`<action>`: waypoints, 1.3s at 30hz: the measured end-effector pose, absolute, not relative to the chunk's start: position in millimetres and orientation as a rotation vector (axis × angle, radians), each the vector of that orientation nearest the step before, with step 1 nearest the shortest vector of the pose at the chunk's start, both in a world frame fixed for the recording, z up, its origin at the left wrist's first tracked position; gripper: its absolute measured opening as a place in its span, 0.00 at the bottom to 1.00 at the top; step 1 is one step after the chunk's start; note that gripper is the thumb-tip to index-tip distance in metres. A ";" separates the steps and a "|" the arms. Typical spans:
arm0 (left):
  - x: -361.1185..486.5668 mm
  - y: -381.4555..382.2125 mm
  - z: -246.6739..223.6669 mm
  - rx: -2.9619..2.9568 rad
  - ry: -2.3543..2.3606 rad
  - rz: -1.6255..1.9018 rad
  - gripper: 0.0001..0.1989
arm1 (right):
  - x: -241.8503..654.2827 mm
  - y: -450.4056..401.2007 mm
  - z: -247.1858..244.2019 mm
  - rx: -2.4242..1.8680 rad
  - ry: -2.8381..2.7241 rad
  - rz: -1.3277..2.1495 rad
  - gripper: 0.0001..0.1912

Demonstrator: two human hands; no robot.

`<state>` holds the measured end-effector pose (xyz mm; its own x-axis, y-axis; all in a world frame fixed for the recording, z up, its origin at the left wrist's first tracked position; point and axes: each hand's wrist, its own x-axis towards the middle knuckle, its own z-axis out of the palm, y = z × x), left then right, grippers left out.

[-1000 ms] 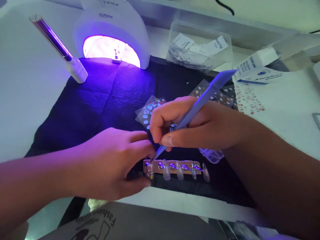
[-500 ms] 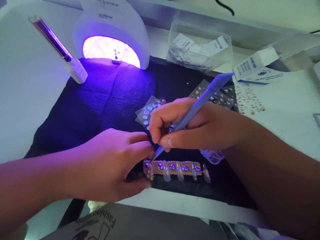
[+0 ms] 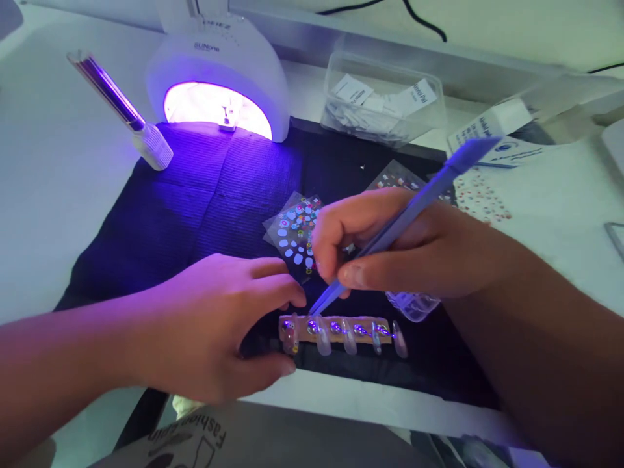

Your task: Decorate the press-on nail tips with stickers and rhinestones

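A small tan strip (image 3: 302, 330) lies near the front edge of a dark cloth (image 3: 180, 208), bearing several clear nail tips set crosswise with shiny purple spots between them. The leftmost nail tip (image 3: 291, 338) carries small coloured decorations. Just left of it is my left hand (image 3: 219, 318), thumb and fingers apart with nothing between them. My right hand (image 3: 390, 247) pinches slim bluish tweezers (image 3: 414, 211), whose tips point down at the strip's upper edge, near the second nail tip. Sticker sheets (image 3: 295, 231) lie partly behind my right hand.
A lit lamp (image 3: 234, 65) glows purple at the back. Left of it leans a clear tube in a white ribbed base (image 3: 153, 146). Behind the cloth are a clear box of packets (image 3: 380, 123) and an open white carton (image 3: 502, 140). A clear plastic piece (image 3: 414, 305) sits beneath my right wrist.
The tweezers have moved right, from the leftmost nail tip toward the second one. My left fingers have come away from the leftmost tip and opened a little.
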<state>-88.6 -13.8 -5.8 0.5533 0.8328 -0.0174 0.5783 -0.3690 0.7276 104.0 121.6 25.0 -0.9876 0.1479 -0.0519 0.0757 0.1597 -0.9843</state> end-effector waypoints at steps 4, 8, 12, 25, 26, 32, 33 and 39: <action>-93.3 -9.5 -3.4 2.046 0.947 0.594 0.14 | 126.5 119.3 31.5 -0.191 -2.253 1.959 0.01; -94.2 -6.4 -6.6 2.082 0.831 0.642 0.14 | 157.3 108.4 42.4 -0.306 -2.233 1.718 0.05; -93.1 -3.5 -11.3 2.136 0.811 0.637 0.15 | 184.5 95.3 41.0 -0.354 -2.096 1.613 0.05; -95.1 0.6 -11.9 2.157 0.761 0.668 0.17 | 199.1 87.0 20.1 -0.525 -1.855 1.642 0.05; -94.8 0.6 -12.1 2.168 0.759 0.669 0.16 | 199.6 86.7 20.0 -0.531 -1.852 1.642 0.05; -94.1 3.0 -14.2 2.230 0.691 0.662 0.14 | 199.2 91.5 18.8 -0.516 -1.887 1.625 0.07; -94.1 3.6 -14.9 2.236 0.662 0.673 0.14 | 198.6 92.9 18.1 -0.496 -1.896 1.608 0.06; -92.9 5.6 -16.5 2.254 0.633 0.694 0.16 | 198.2 99.1 13.1 -0.422 -1.898 1.582 0.04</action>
<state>-92.9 5.6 -16.5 0.7386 0.6056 0.2961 0.2396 -0.6464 0.7244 198.2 99.1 13.1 -0.7539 0.6044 0.2575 -0.1444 0.2299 -0.9624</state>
